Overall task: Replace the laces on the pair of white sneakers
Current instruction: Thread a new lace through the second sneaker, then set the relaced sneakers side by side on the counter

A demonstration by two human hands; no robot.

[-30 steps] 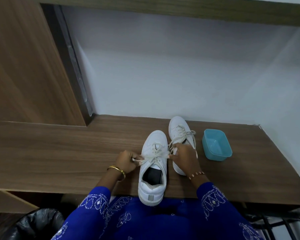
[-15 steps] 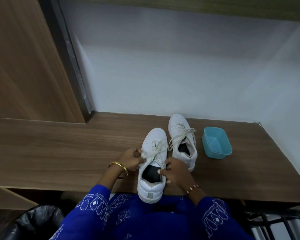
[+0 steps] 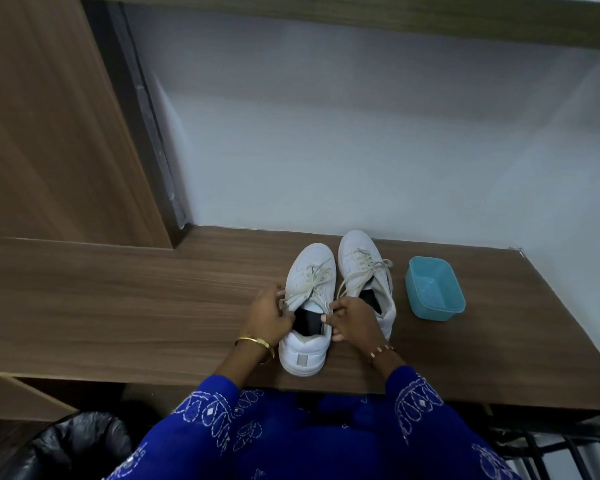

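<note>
Sneakers sit side by side on the wooden desk (image 3: 153,299): near sneaker (image 3: 305,355) (laces loose) between left hand (image 3: 269,318) and right hand (image 3: 355,320), each pinching its lace (image 3: 309,287). Far sneaker (image 3: 355,252) stands just left of a blue tub (image 3: 433,289).

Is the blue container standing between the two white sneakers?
No, the blue container stands on the desk to the right of both white sneakers, which sit side by side.

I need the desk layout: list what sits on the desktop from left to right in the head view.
left hand → near sneaker → right hand → far sneaker → blue tub
</note>
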